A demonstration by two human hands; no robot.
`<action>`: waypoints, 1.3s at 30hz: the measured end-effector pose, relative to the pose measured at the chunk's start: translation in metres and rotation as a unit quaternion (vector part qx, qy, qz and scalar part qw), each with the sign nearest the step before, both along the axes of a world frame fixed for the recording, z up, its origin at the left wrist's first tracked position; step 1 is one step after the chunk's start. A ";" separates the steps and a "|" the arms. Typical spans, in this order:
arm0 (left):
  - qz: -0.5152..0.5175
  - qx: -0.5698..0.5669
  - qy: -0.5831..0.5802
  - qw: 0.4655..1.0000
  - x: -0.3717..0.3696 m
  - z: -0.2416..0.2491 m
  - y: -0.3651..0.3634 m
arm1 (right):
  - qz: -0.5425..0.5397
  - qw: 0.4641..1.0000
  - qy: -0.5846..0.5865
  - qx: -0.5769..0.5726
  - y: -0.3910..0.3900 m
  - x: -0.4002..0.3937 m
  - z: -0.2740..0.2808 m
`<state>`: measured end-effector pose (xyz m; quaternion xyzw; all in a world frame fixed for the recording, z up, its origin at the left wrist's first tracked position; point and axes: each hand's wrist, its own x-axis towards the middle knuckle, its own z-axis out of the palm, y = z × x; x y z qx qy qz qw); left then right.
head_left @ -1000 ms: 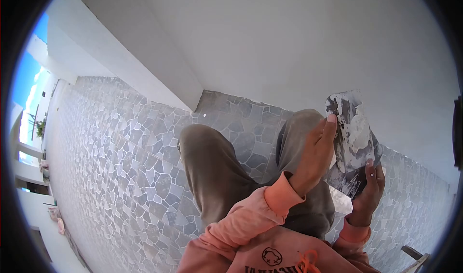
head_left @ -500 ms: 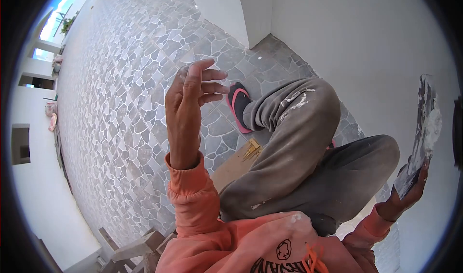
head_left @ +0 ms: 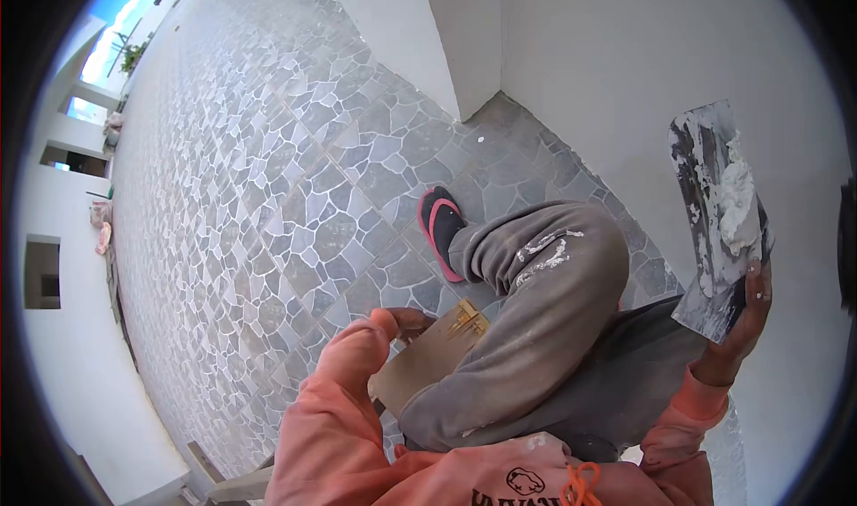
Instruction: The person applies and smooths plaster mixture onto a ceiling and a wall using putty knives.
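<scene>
My right hand (head_left: 750,318) holds a flat metal plastering trowel (head_left: 701,193) from beneath, its fingers wrapped round the near edge. A thick lump of white putty (head_left: 738,204) sits on the blade, with thinner smears around it. Down by my bent knee, my left hand (head_left: 412,321) is at the edge of a wooden board (head_left: 424,363) that I sit astride. The board and the sleeve hide most of its fingers, so whether it grips anything cannot be made out.
A smooth pale wall (head_left: 616,68) rises close on my right and meets a corner ahead. Grey stone-patterned paving (head_left: 268,175) stretches away to the left. My foot in a pink-and-black sandal (head_left: 437,225) rests on it. Timber (head_left: 241,486) lies at lower left.
My left hand has dropped from in front of me, fingers spread, down to the board. My right hand has brought the trowel leftward and turned its putty-covered face more towards me.
</scene>
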<state>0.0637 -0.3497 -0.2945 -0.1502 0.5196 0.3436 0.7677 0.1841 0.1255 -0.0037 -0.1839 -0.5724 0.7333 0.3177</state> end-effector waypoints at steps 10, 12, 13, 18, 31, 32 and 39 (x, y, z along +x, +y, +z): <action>0.088 -0.061 0.053 0.993 0.002 -0.006 0.030 | -0.089 0.991 -0.059 0.083 0.012 -0.004 0.001; 0.127 -0.088 0.101 0.983 -0.002 -0.004 0.028 | -0.080 0.988 -0.074 0.105 0.017 0.003 -0.007; 0.148 -0.103 0.127 0.975 -0.002 -0.001 0.027 | -0.100 0.987 -0.080 0.100 0.016 0.001 -0.008; 0.246 -0.170 0.230 0.926 -0.014 0.017 0.019 | -0.143 0.982 -0.105 0.067 0.001 -0.026 -0.002; 0.339 -0.259 0.288 0.857 -0.060 0.044 0.024 | -0.155 0.962 -0.189 0.121 -0.002 -0.102 -0.022; 0.344 -0.255 0.290 0.856 -0.060 0.040 0.024 | -0.150 0.961 -0.195 0.128 -0.003 -0.104 -0.029; 0.348 -0.262 0.293 0.851 -0.057 0.036 0.024 | -0.139 0.954 -0.220 0.147 -0.015 -0.102 -0.045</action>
